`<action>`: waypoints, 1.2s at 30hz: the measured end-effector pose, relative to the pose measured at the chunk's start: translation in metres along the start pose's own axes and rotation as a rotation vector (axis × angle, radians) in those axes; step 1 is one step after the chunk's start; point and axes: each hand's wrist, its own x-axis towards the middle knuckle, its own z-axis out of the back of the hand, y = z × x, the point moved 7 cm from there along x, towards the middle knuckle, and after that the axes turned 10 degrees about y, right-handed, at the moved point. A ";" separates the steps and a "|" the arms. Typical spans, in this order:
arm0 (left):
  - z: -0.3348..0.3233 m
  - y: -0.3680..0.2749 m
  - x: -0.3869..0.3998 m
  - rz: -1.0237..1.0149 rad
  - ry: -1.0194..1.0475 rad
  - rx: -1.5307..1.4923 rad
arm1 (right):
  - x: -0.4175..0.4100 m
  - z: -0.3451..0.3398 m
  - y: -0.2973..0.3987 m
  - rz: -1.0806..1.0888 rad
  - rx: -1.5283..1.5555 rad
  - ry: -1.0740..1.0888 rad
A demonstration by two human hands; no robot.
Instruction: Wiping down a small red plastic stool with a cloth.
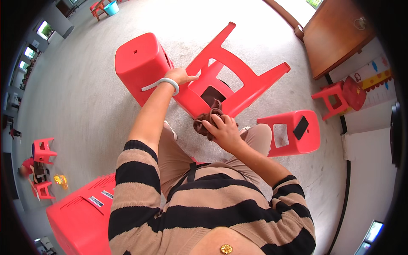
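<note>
A red plastic stool (242, 67) lies tipped before me, two of its legs pointing up and away. My left hand (182, 76), with a pale bangle at the wrist, rests on its left edge, fingers around the rim. In my right hand (224, 130) is a crumpled dark brown cloth (204, 124), against the stool's near edge. Just left of the tipped stool stands another red plastic stool (137, 60), upright, with a pale strip on its side. Part of the left hand's grip is hidden.
A phone (301, 127) lies on a red stool (310, 140) at right. Stacked red stools (79, 216) stand at lower left. Farther off are a wooden door (334, 35), a stool by the wall (334, 98), a seated person (28, 167) and a blue bucket (111, 8).
</note>
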 end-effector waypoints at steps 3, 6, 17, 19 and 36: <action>-0.017 0.009 -0.003 -0.012 -0.081 -0.135 | -0.031 -0.006 -0.014 -0.019 0.001 -0.047; -0.037 0.031 -0.001 -0.049 -0.181 -0.404 | -0.020 -0.006 -0.009 -0.035 -0.001 -0.040; -0.043 0.016 -0.006 -0.199 -0.114 -0.573 | 0.126 -0.038 0.013 -0.164 -0.085 0.109; -0.046 0.016 -0.006 -0.219 -0.096 -0.613 | 0.134 -0.043 0.014 -0.176 -0.109 0.137; -0.053 0.022 0.007 -0.171 -0.172 -0.495 | 0.075 -0.011 0.012 -0.159 -0.006 0.182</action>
